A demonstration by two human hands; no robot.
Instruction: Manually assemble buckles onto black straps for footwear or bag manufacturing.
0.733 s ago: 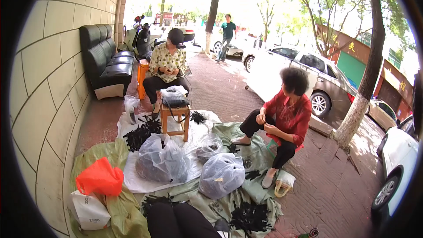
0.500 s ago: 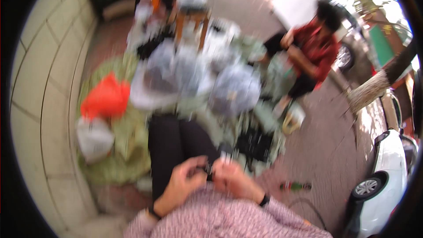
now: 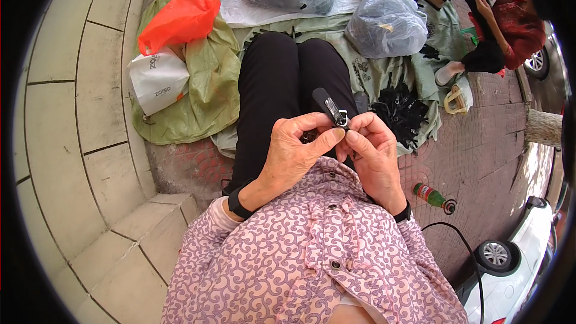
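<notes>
My left hand (image 3: 294, 147) and my right hand (image 3: 375, 147) meet above my lap, thumbs and fingertips pinched together. Between them is a small black piece with a silver metal clasp (image 3: 331, 108), its flat black end pointing up and away from me. Both hands hold its lower end, and the fingers hide part of it. Just beyond my right hand, a heap of black strip-like pieces (image 3: 399, 111) lies on the green sheeting.
Big clear plastic bags (image 3: 384, 24) stand beyond my knees. At left are a red bag (image 3: 180, 18) and a white bag (image 3: 159, 84). A green bottle (image 3: 429, 194) lies at right. Another person (image 3: 510, 18) sits at far right. A white car (image 3: 516, 264) is parked nearby.
The view has tilted down and sharpened. My hands appear higher in the picture and closer together, and the piece with the clasp now shows plainly above my fingertips.
</notes>
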